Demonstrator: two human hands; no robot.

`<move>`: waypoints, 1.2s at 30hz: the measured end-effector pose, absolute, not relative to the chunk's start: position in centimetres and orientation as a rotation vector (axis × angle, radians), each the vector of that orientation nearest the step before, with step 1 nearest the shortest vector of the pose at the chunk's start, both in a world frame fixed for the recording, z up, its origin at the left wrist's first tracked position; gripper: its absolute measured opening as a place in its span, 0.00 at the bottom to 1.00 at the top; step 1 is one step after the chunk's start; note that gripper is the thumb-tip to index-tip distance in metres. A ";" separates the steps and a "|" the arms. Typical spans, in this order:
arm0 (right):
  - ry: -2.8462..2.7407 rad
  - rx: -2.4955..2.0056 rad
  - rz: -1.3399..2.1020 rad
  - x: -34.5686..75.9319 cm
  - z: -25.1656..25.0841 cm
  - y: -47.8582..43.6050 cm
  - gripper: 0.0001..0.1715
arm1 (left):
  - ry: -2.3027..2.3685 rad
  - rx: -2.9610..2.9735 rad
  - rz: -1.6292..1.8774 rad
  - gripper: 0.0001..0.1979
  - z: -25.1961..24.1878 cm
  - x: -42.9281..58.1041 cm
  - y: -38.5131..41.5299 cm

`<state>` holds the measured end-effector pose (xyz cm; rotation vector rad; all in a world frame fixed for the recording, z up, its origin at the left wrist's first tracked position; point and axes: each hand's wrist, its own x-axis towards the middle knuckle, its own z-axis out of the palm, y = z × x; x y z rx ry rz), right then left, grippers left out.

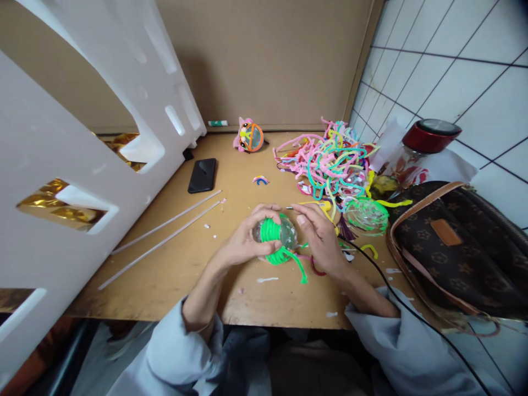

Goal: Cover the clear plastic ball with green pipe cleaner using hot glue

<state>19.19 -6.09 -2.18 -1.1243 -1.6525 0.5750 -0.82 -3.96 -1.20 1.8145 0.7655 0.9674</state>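
My left hand (258,234) is curled around a clear plastic ball (290,231) with bright green pipe cleaner (271,231) wound about one side. A loose fuzzy end hangs from the winding toward the front of the table. Just right of the ball is my right hand (324,242), its index finger stretched out and its thumb apart. A yellow glue gun (326,206) shows behind those fingers, its metal tip pointing left and its black cord (383,278) running off to the right. Whether the right fingers touch the gun is hidden.
Tangled pipe cleaners (325,159) lie at the back right, near a green-wrapped ball (366,214). A brown handbag (457,247) and red-lidded bottle (431,137) stand right. Left are a phone (202,175), white sticks (165,242) and a white plastic panel (124,60). A decorated ball (250,136) sits behind.
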 end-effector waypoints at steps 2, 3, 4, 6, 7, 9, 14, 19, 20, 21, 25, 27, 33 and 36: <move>-1.725 -1.138 0.550 19.1 -2.6 -5.9 0.22 | 0.760 1.819 0.967 0.17 -1.2 -0.8 -4.0; -1.758 -1.132 0.557 19.1 -2.8 -5.9 0.23 | 0.767 1.819 0.965 0.17 -1.2 -0.8 -4.0; -1.787 -1.121 0.571 19.1 -3.0 -5.8 0.24 | 0.776 1.818 0.965 0.16 -1.2 -0.8 -4.0; -1.827 -1.086 0.599 19.0 -3.1 -5.8 0.26 | 0.789 1.814 0.968 0.16 -1.1 -0.8 -4.0; -1.837 -1.070 0.612 19.0 -3.0 -5.8 0.27 | 0.790 1.812 0.970 0.16 -1.1 -0.7 -4.0; -1.832 -1.041 0.639 18.9 -2.8 -6.0 0.27 | 0.785 1.811 0.968 0.15 -1.0 -0.7 -4.0; -1.774 -0.989 0.712 18.9 -2.3 -6.2 0.26 | 0.766 1.812 0.969 0.15 -1.0 -0.7 -4.0; -1.725 -0.955 0.796 18.7 -2.1 -6.3 0.23 | 0.770 1.811 0.972 0.16 -1.3 -0.7 -3.8; -1.719 -0.954 0.791 18.7 -2.0 -6.4 0.22 | 0.768 1.812 0.973 0.16 -1.3 -0.7 -3.8; -1.715 -0.956 0.776 18.6 -2.0 -6.4 0.21 | 0.761 1.814 0.974 0.16 -1.3 -0.7 -3.8; -1.722 -0.966 0.629 18.6 -1.8 -6.9 0.17 | 0.750 1.813 0.985 0.16 -1.3 -0.7 -3.9; -1.754 -0.970 0.510 18.7 -1.7 -7.2 0.15 | 0.755 1.798 0.988 0.16 -1.3 -0.7 -4.0; -1.956 -0.916 0.017 18.5 -1.8 -7.7 0.19 | 0.747 1.743 1.001 0.17 -1.4 -0.5 -4.0; -2.017 -0.924 -0.169 18.3 -2.0 -7.8 0.19 | 0.768 1.744 0.992 0.17 -1.4 -0.6 -3.9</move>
